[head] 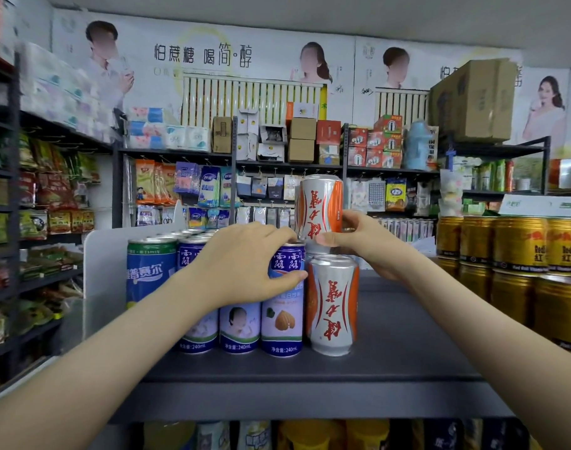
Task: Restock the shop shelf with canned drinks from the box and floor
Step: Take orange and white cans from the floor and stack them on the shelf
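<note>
Checker: Progress on restocking?

Operator: Partly done, judging by the shelf (407,336). Left block filled: several rows of cans running back from the front edge, with a green-and-blue can (151,267) at the left end beside a white divider (99,271). Front row closed on the right by a purple can (282,306). Just right of that, a standing orange-and-silver can (333,303), upright, touching or very nearly touching the purple can.

Checker: Hands?

Operator: Left hand (245,261) curled over the top of the purple can, fingers across the rim, thumb against its side. Gripping it, probably to steady or square the row. Right hand (368,241) wrapped round the lower part of a raised orange-and-silver can (320,206), held upright in the air above and behind the standing one, clear of the shelf.

Checker: Remaining work?

Operator: Set down the raised can, most likely behind or beside the standing one. Then fill the bare stretch of shelf between the orange-and-silver cans and the stacked gold cans (521,248) on the right. Cannot judge remaining stock: box and floor out of view.
</note>
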`<act>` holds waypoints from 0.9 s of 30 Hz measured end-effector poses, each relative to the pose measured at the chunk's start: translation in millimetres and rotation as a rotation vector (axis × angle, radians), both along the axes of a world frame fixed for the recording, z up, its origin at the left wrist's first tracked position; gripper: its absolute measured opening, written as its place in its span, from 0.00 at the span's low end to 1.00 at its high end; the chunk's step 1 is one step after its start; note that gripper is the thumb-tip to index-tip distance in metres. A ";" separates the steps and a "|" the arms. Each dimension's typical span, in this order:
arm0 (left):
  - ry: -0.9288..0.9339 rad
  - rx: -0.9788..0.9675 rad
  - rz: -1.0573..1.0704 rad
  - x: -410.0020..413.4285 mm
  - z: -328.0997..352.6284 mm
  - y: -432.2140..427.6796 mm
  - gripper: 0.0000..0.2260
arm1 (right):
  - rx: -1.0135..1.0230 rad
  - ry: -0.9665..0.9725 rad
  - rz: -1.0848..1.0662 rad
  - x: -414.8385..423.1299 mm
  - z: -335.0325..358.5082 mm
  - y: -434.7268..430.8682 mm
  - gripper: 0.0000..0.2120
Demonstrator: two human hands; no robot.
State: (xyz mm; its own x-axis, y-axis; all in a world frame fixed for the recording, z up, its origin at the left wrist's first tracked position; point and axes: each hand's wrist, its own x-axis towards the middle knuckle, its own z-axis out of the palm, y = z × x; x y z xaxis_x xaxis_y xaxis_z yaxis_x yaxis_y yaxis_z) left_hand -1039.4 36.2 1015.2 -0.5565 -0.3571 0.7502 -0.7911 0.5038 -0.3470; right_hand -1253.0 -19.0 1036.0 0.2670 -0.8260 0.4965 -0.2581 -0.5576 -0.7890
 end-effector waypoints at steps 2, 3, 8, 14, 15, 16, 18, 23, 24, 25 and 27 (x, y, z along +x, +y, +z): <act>0.023 0.002 0.007 -0.6 -0.1 1.3 0.33 | -0.007 -0.008 -0.012 -0.3 -1.9 0.4 0.21; 0.035 0.005 0.009 -0.6 0.2 1.8 0.33 | -0.011 -0.015 -0.017 -0.4 -2.9 0.7 0.21; 0.020 -0.053 -0.021 -1.0 -4.3 0.9 0.28 | -0.026 -0.049 -0.072 -7.2 -9.3 2.7 0.22; 0.209 -0.090 -0.161 -9.0 -15.2 8.2 0.25 | -0.031 -0.132 -0.151 -23.6 -23.7 12.5 0.22; 0.213 -0.104 -0.164 -11.8 -17.5 9.1 0.24 | -0.042 -0.147 -0.159 -25.5 -27.2 17.0 0.21; 0.218 -0.116 -0.165 -14.9 -19.8 10.7 0.23 | -0.057 -0.155 -0.171 -26.9 -30.9 23.1 0.20; 0.230 -0.129 -0.175 -22.1 -24.9 15.0 0.21 | -0.089 -0.173 -0.200 -29.7 -38.4 38.2 0.19; 0.249 -0.146 -0.221 -52.3 -49.0 37.9 0.19 | -0.195 -0.222 -0.248 -42.9 -63.2 87.3 0.15; 0.263 -0.140 -0.242 -61.9 -56.7 45.6 0.19 | -0.219 -0.221 -0.253 -47.7 -70.8 99.0 0.13; 0.276 -0.123 -0.265 -72.8 -65.2 54.3 0.18 | -0.238 -0.217 -0.255 -53.8 -79.4 111.5 0.12; 0.301 -0.073 -0.313 -97.5 -85.1 74.9 0.18 | -0.276 -0.178 -0.277 -68.6 -100.0 140.1 0.09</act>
State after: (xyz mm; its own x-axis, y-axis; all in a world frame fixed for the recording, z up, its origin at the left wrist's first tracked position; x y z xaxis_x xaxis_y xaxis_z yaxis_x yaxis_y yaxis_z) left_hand -1136.9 111.1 930.2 -0.3822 -0.1456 0.9125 -0.6753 0.7181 -0.1682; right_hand -1321.6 121.1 936.1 -0.0560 -0.6843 0.7270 -0.3013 -0.6826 -0.6658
